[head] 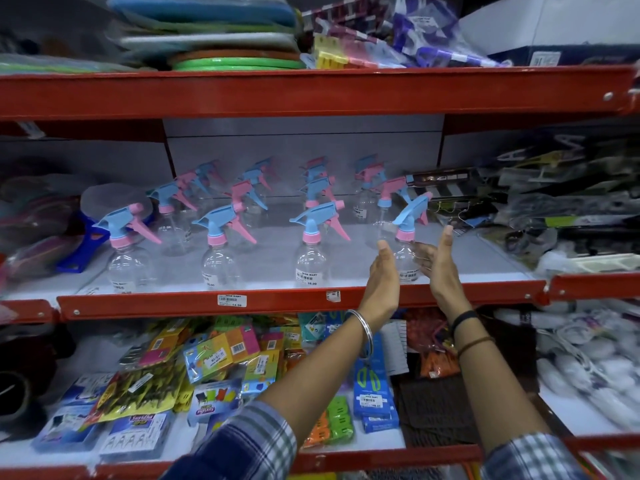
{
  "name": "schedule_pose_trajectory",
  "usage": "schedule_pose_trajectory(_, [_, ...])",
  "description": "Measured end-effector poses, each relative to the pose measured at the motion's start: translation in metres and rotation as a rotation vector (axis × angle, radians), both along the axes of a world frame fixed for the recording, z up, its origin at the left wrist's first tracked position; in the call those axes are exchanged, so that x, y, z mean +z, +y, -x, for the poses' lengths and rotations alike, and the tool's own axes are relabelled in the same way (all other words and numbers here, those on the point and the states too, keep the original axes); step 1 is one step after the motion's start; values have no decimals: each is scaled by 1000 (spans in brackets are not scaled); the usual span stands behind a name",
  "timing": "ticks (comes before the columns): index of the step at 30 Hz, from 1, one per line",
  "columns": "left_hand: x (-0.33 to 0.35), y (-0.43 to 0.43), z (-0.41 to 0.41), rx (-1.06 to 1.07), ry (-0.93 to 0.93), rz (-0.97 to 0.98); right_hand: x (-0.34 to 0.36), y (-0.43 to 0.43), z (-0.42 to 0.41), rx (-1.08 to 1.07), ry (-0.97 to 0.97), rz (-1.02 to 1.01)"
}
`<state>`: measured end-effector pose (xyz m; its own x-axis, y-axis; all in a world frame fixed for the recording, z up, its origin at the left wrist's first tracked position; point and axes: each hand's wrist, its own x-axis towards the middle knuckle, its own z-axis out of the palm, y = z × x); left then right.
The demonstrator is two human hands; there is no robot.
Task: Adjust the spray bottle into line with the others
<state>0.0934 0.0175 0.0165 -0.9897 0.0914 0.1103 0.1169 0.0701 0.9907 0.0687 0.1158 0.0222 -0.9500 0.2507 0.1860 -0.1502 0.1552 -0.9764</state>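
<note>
Spray bottle (406, 252) sits between my open left hand (383, 276) and right hand (437, 268), fingers straight; I close evenly, keeping it upright.

bare shelf (485, 258) right, spray bottles (311, 251) left

A shop: red shelves (311, 95) (price-tagged) of packaged goods (221, 355).

Even, fairly bright indoor light falls from above onto the middle shelf (301, 299), whose pale deck reflects it softly. The clear spray bottles (311, 261) on that shelf show faint highlights and weak shadows. Sharpness is best at the shelf's front edge; goods far left and right of it smear with blur. Wide-angle distortion bows the red rails, and the corners darken.
</note>
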Motion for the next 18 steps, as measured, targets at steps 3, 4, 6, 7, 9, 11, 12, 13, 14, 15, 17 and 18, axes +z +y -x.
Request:
schedule_pose_trajectory(3, [2, 0, 5, 1, 0, -26, -2, -5, -7, -48, 12, 4])
schedule_pose_trajectory(4, [4, 0, 5, 7, -3, -24, -2, -6, -9, -62, 13, 5])
schedule_pose_trajectory(6, [5, -2, 8, 15, -22, -30, -4, -8, -10, -87, 13, -1])
schedule_pose_trajectory(7, [5, -3, 10, 13, -25, -32, -5, -8, -10, -99, 14, -6])
schedule_pose_trajectory(9, [8, -4, 10, 14, -30, -12, -7, -9, -8, -119, 14, -2])
schedule_pose_trajectory(11, [11, -5, 9, 13, -38, 16, -7, -11, -10, -137, 20, 4])
schedule_pose_trajectory(12, [11, -5, 10, 18, -31, 28, -8, -12, -11, -142, 37, 10])
schedule_pose_trajectory(13, [10, -5, 11, 22, -21, 31, -9, -13, -11, -150, 56, 13])
schedule_pose_trajectory(14, [12, -6, 10, 25, -22, 39, -10, -14, -12, -154, 62, 15])
schedule_pose_trajectory(15, [11, -6, 13, 21, -24, 48, -10, -14, -13, -154, 69, 19])
schedule_pose_trajectory(17, [11, -5, 12, 19, -26, 56, -10, -15, -12, -148, 75, 15])
schedule_pose_trajectory(18, [12, -7, 10, 18, -16, 47, -9, -16, -13, -158, 80, 18])
